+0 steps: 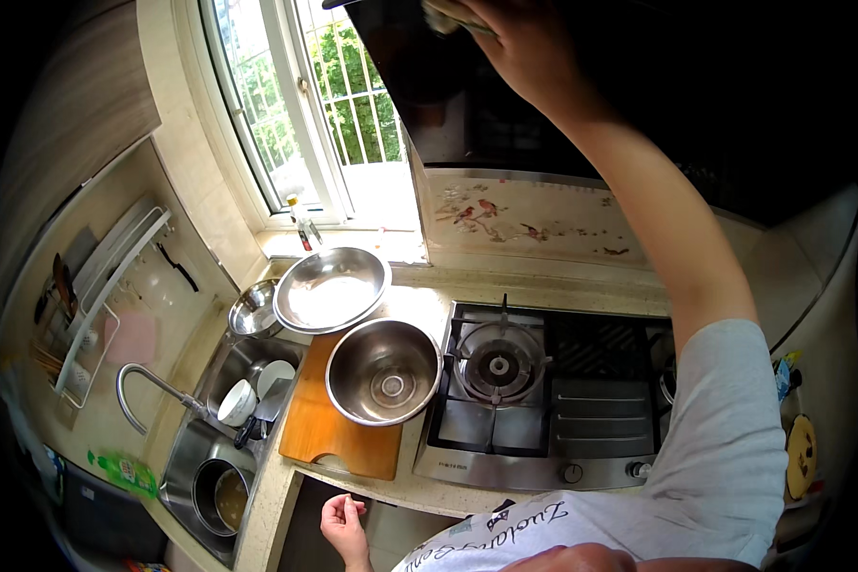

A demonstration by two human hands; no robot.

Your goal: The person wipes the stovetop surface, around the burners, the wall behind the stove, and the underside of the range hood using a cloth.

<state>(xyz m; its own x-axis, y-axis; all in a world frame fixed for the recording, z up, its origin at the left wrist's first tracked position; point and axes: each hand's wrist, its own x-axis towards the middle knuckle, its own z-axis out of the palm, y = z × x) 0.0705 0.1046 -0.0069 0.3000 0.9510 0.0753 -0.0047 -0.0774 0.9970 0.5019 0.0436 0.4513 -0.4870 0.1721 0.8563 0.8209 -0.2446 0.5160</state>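
Raised high at the top, my right hand [525, 53] grips a cloth or sponge [441, 20], blurred and cut by the picture's edge. It is up at the glossy black range hood [486, 139], over the stainless-steel gas hob [497, 422]. Low in the view, before the counter's front edge, my left hand [344, 525] has its fingers curled in, with nothing visible in them. Nearest to it is a wooden cutting board [347, 443]. A deep steel basin [382, 357] sits partly over the board.
Behind stand a wide steel bowl [329, 289] and a smaller one [255, 311]. The double sink [186, 447] holds a white bowl [237, 402] and a pot [232, 490]. A curved faucet [132, 372] arches over it. A bottle [302, 223] stands at the window.
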